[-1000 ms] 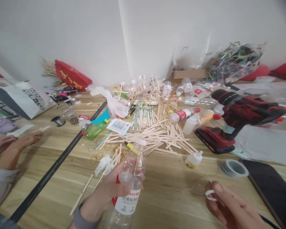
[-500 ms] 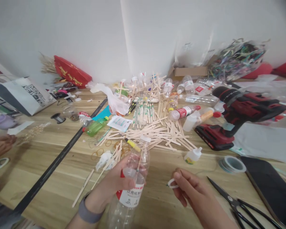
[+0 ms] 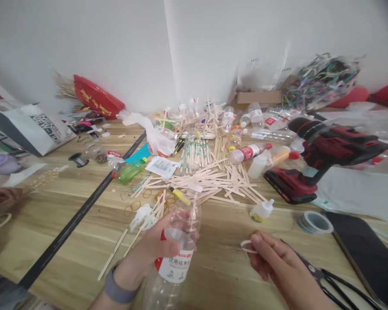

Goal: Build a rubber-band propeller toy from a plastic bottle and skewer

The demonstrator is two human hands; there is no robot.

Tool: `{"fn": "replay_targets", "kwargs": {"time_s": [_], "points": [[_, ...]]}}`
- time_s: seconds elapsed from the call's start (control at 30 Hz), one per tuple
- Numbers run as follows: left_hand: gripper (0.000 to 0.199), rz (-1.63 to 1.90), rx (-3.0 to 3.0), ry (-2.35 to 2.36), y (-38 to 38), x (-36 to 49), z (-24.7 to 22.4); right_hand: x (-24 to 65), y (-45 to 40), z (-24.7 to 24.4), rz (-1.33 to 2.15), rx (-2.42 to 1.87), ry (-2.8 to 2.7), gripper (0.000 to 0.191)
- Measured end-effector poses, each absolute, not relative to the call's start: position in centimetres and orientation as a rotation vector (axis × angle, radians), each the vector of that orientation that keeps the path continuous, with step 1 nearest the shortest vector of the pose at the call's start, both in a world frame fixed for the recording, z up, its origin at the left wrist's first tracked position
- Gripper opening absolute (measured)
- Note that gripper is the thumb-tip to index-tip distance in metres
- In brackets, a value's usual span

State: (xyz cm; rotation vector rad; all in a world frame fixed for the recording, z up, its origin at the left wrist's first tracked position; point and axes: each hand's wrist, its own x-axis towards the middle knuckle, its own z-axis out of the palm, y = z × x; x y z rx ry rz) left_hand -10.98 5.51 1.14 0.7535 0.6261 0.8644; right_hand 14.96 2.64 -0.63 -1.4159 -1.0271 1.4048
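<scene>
My left hand (image 3: 160, 243) is wrapped round a clear plastic water bottle (image 3: 175, 269) with a red and white label. The bottle stands nearly upright, tilted a little, with a white top, and its base runs out of the frame. To the right, my right hand (image 3: 274, 258) pinches a small white ring (image 3: 245, 246) between thumb and fingers, apart from the bottle. Black scissors (image 3: 323, 275) lie partly hidden behind this hand. A small glue bottle (image 3: 261, 212) stands beyond it.
Wooden craft sticks (image 3: 203, 183) are heaped mid-table, with plastic bottles (image 3: 257, 114) behind. On the right are a red cordless drill (image 3: 330, 146), a tape roll (image 3: 316, 222) and a phone (image 3: 365, 254). Another person's hand (image 3: 3, 197) is at the left edge beside dried stems.
My right hand has moved right with the ring, away from the bottle, and now covers part of the scissors. The bottle has shifted slightly left. The other person's hand has moved.
</scene>
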Motion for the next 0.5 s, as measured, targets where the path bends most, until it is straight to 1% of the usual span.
{"fn": "replay_targets", "kwargs": {"time_s": [0.2,0.33,0.5], "points": [[0.062,0.914,0.754,0.677,5.4,-12.1,0.6,18.7,2.7,-0.9,1.343,-1.529,-0.847,0.058],[0.064,0.888,0.748,0.665,5.1,-12.3,0.7,21.5,2.4,-1.6,1.21,-1.625,-0.701,0.06],[0.068,0.888,0.725,0.665,4.6,-11.7,1.4,24.0,1.6,-3.1,1.199,-1.593,-0.656,0.053]]}}
